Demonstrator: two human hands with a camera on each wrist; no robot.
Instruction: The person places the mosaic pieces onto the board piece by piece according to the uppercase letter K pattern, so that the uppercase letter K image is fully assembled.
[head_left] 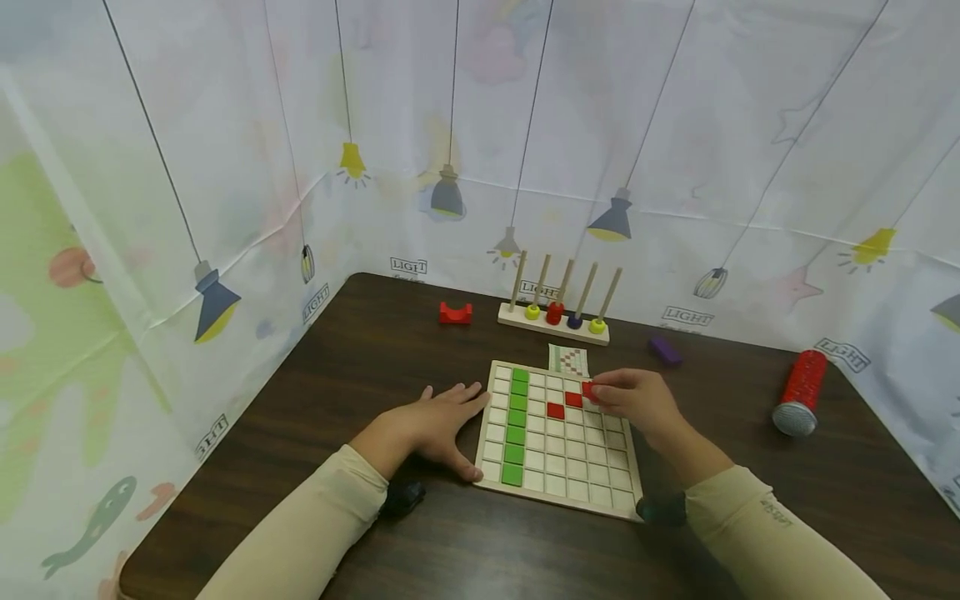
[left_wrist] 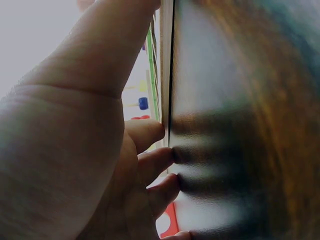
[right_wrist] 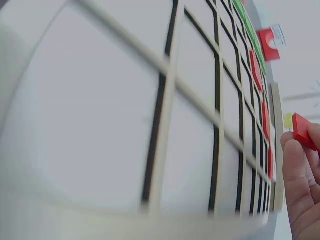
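Observation:
A wooden grid board lies on the table, filled with white tiles, one column of green tiles and a short diagonal of red tiles. At its left edge rests my left hand, fingers spread, with the thumb by the near corner. Over the far right part of the board, my right hand pinches a red square tile between thumb and fingers. The right wrist view shows this tile raised above the board, apart from the red ones set in the grid.
Behind the board lies a small pattern card. Farther back stand a peg stand with coloured beads and a red notched block. A purple block and a red microphone lie to the right. A patterned curtain surrounds the table.

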